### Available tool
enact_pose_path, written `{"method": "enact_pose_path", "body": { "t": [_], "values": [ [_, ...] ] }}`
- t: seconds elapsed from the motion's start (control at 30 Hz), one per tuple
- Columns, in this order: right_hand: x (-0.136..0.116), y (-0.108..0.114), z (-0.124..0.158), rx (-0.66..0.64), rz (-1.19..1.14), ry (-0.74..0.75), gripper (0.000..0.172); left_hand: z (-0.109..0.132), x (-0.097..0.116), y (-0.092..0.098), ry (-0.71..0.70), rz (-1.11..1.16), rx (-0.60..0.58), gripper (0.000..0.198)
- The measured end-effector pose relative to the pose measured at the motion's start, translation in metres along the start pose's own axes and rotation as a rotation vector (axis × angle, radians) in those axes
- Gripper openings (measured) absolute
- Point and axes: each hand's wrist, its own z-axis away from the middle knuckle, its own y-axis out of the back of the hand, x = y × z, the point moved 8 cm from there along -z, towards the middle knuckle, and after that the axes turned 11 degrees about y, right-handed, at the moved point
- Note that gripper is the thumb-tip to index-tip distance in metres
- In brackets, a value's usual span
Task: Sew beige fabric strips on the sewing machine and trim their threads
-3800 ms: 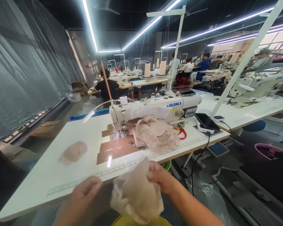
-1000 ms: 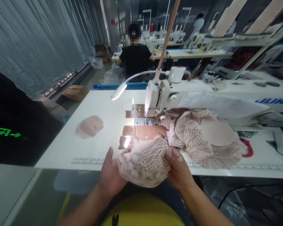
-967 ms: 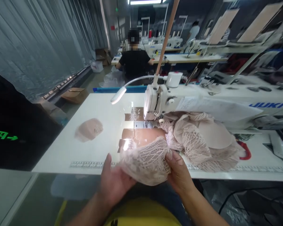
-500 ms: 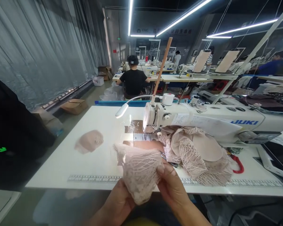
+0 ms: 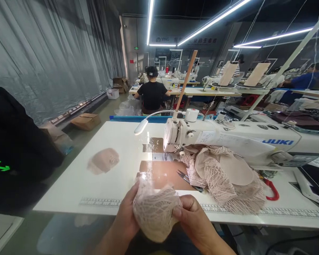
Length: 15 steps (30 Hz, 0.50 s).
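Note:
A beige lace bra cup [image 5: 156,212] is held between my two hands in front of the table's near edge, its rounded side bulging down toward me. My left hand [image 5: 128,209] wraps its left side, with some fingers hidden behind the lace. On the right side, my right hand [image 5: 192,216] pinches the lace edge between thumb and fingers. Beyond them, thread snips [image 5: 187,177] lie on a brown plate [image 5: 159,173] beside the sewing machine [image 5: 218,136]. A heap of beige lace pieces and cups [image 5: 225,177] sits under the machine arm.
A sheer beige fabric piece [image 5: 103,160] lies on the white tabletop [image 5: 79,180]. A printed ruler strip [image 5: 99,202] runs along the front edge. A red handle [image 5: 271,189] shows right of the heap, and a small lamp [image 5: 141,126] leans over the table. A co-worker [image 5: 152,92] sits ahead.
The lace cup has come down toward me and bunched into a rounder shape. My left hand has risen along its left side, and the snips and brown plate are more exposed.

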Motion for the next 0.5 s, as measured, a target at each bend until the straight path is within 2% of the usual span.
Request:
{"method": "enact_pose_path", "body": {
  "t": [0.07,0.13,0.23,0.3,0.4,0.43,0.5],
  "values": [
    [-0.007,0.002,0.001,0.019,-0.035,0.034,0.023,0.001,0.008,0.005,-0.011,0.041,0.071,0.032],
    [-0.014,0.006,0.002,0.081,-0.069,0.072,0.022,0.002,0.015,0.008,-0.044,0.057,0.089,0.03],
    [-0.017,0.01,0.004,0.175,-0.133,0.066,0.022,0.002,0.014,0.007,-0.044,0.057,-0.001,0.029],
    [-0.015,0.015,0.005,0.236,-0.153,0.054,0.024,0.004,0.005,0.001,-0.035,0.031,-0.125,0.041],
    [-0.013,0.023,0.003,0.3,-0.106,0.099,0.024,0.01,-0.022,-0.01,0.028,-0.087,-0.308,0.071],
    [-0.012,0.026,0.001,0.313,-0.072,0.132,0.024,0.011,-0.032,-0.013,0.057,-0.134,-0.329,0.075],
    [-0.008,0.029,-0.002,0.314,0.008,0.189,0.02,0.01,-0.044,-0.015,0.084,-0.204,-0.299,0.07]
  ]
}}
